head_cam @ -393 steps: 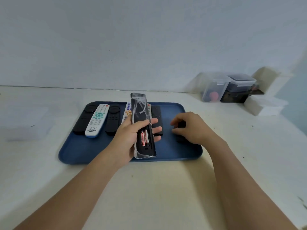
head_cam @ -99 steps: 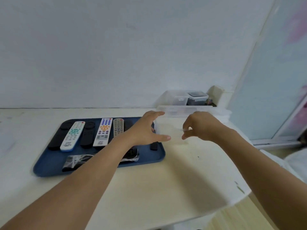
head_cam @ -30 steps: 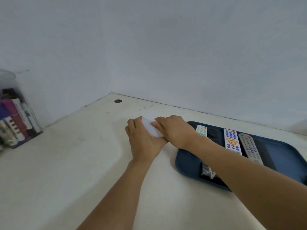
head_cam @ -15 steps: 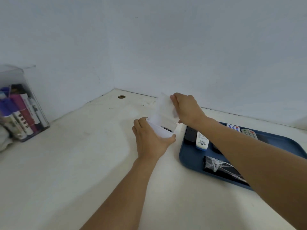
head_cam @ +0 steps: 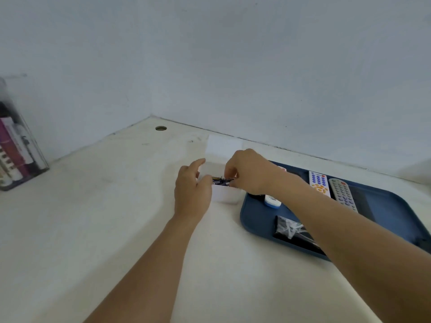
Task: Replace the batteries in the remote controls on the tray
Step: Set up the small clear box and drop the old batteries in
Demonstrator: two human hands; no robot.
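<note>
A small translucent white box (head_cam: 227, 194) stands on the table just left of the blue tray (head_cam: 254, 226), its lid (head_cam: 222, 149) flipped up behind it. Dark batteries (head_cam: 219, 181) lie inside. My left hand (head_cam: 192, 193) holds the box's left side. My right hand (head_cam: 250, 172) reaches into the box with curled fingers on the batteries. On the tray lie a white remote (head_cam: 318, 186), a grey remote (head_cam: 341, 193), a blue-ended white remote (head_cam: 272, 202) and a black remote in a clear sleeve (head_cam: 292, 231).
A clear case of coloured markers (head_cam: 17, 150) stands at the far left by the wall. A round cable hole (head_cam: 161, 128) sits in the table's back corner. Walls close off the left and back sides.
The box's lid has swung fully open and the box now rests on the table. My right hand let go of the lid and dipped into the box onto the batteries.
</note>
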